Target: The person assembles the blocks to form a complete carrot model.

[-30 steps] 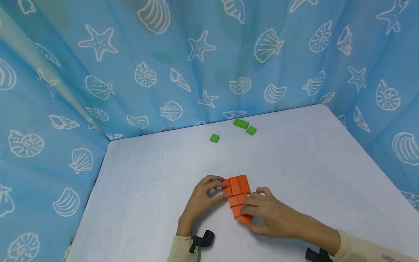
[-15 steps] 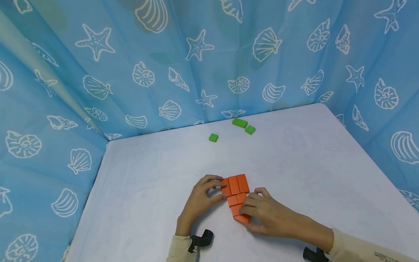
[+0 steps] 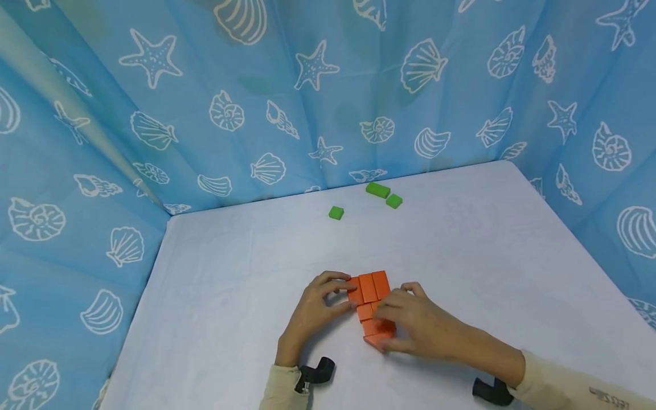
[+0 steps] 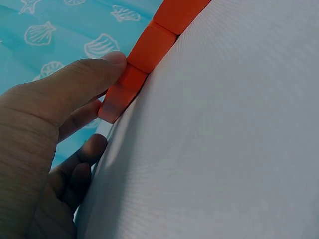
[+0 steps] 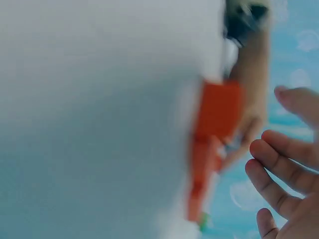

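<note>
Several flat orange blocks (image 3: 368,288) lie together on the white table, forming a shape with a wider upper row and a narrower part below it. At its left edge, my left hand (image 3: 315,302) holds the upper-left block between thumb and fingers; the left wrist view shows the thumb (image 4: 115,59) against the orange side. My right hand (image 3: 425,324) hovers over the lower right of the shape, hiding some of the blocks there. Seen from the right wrist, its fingers (image 5: 274,154) are loosely spread and stand apart from the blurred orange blocks (image 5: 219,109).
Toward the back of the table (image 3: 230,256) lie a long green block (image 3: 377,189) and two small green blocks, one (image 3: 394,201) beside it and one (image 3: 336,212) farther left. A blue curtain (image 3: 307,114) with shell prints surrounds the table's back and sides.
My right hand has shifted slightly up and its fingers have come off the lowest blocks, which show more now. The left hand keeps its place.
</note>
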Demonstrator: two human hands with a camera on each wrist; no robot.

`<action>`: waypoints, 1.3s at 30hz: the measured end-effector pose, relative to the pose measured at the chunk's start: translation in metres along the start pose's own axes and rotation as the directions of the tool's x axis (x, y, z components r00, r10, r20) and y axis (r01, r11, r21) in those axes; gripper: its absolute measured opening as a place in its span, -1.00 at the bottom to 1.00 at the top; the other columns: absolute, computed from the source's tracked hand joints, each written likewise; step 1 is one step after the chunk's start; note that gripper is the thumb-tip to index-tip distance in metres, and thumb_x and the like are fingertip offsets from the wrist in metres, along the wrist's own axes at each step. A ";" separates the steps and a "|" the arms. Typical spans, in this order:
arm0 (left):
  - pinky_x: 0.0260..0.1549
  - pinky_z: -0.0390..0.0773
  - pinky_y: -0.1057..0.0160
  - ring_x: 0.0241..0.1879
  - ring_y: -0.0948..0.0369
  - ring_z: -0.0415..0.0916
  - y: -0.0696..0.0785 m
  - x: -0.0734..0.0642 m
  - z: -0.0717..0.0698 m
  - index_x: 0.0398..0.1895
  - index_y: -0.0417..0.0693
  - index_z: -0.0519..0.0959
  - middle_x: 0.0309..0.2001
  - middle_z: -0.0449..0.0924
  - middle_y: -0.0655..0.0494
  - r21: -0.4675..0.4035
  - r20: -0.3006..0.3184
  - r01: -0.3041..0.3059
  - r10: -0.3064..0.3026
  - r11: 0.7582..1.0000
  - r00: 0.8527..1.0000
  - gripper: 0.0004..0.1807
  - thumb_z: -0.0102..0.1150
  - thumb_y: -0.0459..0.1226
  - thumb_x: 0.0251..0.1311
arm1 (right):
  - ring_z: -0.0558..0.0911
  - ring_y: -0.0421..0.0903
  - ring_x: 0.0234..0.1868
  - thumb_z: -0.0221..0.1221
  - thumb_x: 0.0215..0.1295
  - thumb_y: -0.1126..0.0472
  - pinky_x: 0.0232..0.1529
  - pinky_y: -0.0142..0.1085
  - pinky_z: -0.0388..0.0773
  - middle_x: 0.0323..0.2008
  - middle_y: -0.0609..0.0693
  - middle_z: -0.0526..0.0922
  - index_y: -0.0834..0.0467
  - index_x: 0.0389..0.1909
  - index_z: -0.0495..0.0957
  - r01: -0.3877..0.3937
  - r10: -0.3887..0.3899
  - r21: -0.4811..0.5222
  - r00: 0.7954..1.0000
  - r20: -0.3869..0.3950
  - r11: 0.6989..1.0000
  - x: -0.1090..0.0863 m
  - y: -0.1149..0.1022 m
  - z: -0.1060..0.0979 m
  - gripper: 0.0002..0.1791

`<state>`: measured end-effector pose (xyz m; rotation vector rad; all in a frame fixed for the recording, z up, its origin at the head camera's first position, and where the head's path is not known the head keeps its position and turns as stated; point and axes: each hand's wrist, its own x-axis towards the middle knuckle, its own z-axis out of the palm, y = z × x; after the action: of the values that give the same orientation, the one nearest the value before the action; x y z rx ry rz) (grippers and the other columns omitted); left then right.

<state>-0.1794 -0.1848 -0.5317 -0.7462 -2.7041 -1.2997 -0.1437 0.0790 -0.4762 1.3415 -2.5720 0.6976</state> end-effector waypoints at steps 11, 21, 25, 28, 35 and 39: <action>-0.04 0.54 0.21 -0.04 0.30 0.49 0.001 0.003 0.002 0.03 0.15 0.71 0.18 0.52 0.31 0.001 0.021 0.015 -0.015 1.000 1.000 -0.63 0.45 -0.07 0.15 | 0.58 -0.03 0.00 0.37 0.26 0.10 0.14 0.04 0.28 -0.16 -0.07 0.68 0.08 -0.08 0.70 -0.305 0.298 -0.080 0.951 -0.081 0.949 0.063 0.072 -0.047 -0.75; -0.07 0.53 0.20 -0.07 0.32 0.49 -0.004 -0.003 0.002 0.02 0.19 0.71 0.16 0.52 0.37 0.029 -0.006 0.029 -0.029 0.999 1.000 -0.64 0.46 -0.07 0.13 | 0.57 0.11 -0.04 0.27 0.32 0.13 -0.06 0.07 0.28 -0.15 0.11 0.66 0.26 0.00 0.64 -0.478 0.475 -0.012 0.875 -0.090 0.878 0.121 0.176 -0.046 -0.66; -0.06 0.53 0.21 -0.06 0.30 0.50 -0.002 0.000 0.004 0.03 0.16 0.71 0.18 0.52 0.32 0.012 0.001 -0.002 0.002 1.000 1.000 -0.64 0.44 -0.06 0.16 | 0.54 0.14 0.02 0.29 0.31 0.13 0.01 0.11 0.22 -0.12 0.14 0.65 0.29 0.05 0.62 -0.542 0.537 -0.033 0.838 -0.094 0.840 0.134 0.200 -0.047 -0.61; -0.06 0.54 0.22 -0.06 0.30 0.50 -0.002 0.000 0.004 0.03 0.16 0.71 0.17 0.53 0.30 0.008 -0.004 -0.007 0.007 1.000 1.000 -0.64 0.44 -0.05 0.15 | 0.49 0.14 0.04 0.31 0.28 0.09 0.03 0.11 0.19 -0.10 0.14 0.62 0.28 0.07 0.61 -0.569 0.565 -0.067 0.822 -0.066 0.820 0.142 0.211 -0.039 -0.56; -0.05 0.55 0.24 -0.04 0.33 0.50 -0.002 -0.003 0.006 0.01 0.19 0.71 0.17 0.52 0.31 -0.024 -0.002 0.005 -0.005 1.000 1.000 -0.66 0.43 -0.03 0.16 | 0.39 0.19 0.13 0.31 0.27 0.01 0.08 0.16 0.19 0.06 0.19 0.54 0.27 0.13 0.57 -0.606 0.612 -0.145 0.791 -0.005 0.782 0.150 0.223 -0.023 -0.47; -0.03 0.55 0.24 -0.02 0.36 0.50 -0.005 -0.003 0.004 0.01 0.21 0.71 0.17 0.52 0.35 0.002 -0.004 0.006 -0.006 1.000 1.000 -0.65 0.42 0.01 0.16 | 0.42 0.21 0.08 0.31 0.28 0.06 0.05 0.16 0.20 -0.01 0.21 0.57 0.30 0.06 0.58 -0.608 0.614 -0.131 0.789 0.004 0.783 0.155 0.225 -0.019 -0.54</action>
<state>-0.1780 -0.1855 -0.5383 -0.7351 -2.7059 -1.2975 -0.4175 0.0850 -0.4800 0.4554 -3.0422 0.5702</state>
